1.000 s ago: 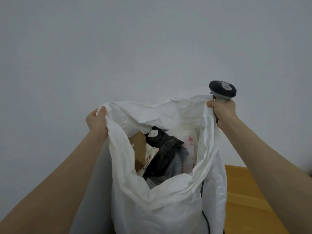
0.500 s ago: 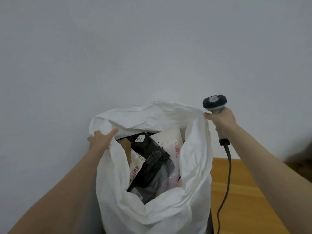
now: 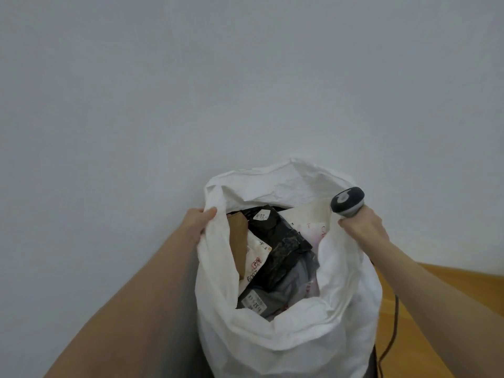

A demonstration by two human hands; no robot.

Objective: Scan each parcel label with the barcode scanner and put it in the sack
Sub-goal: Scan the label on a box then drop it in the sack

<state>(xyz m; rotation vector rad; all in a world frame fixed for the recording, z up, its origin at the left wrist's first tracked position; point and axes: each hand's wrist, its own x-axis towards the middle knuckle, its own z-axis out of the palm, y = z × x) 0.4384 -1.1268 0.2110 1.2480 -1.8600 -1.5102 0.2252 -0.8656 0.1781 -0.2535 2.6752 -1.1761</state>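
White sack (image 3: 272,336) upright, mouth held wide. Left hand (image 3: 197,221) pinches its rim at 9 o'clock; right hand (image 3: 360,227), at 3 o'clock, grips the barcode scanner (image 3: 347,200). Several labelled parcels (image 3: 275,257) lie inside; none visible outside. Judged: task near end.

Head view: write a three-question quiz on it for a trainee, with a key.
1. True or false: the barcode scanner lies inside the white sack.
2. What does the left hand grip? A) the sack's rim B) a black parcel C) the scanner's cable
3. Fill in: the parcel nearest the left hand, against the sack's inner wall, is ___ in colour.
Key: 1. False: the right hand holds it outside, by the sack's right rim. 2. A. 3. Brown: the brown parcel.
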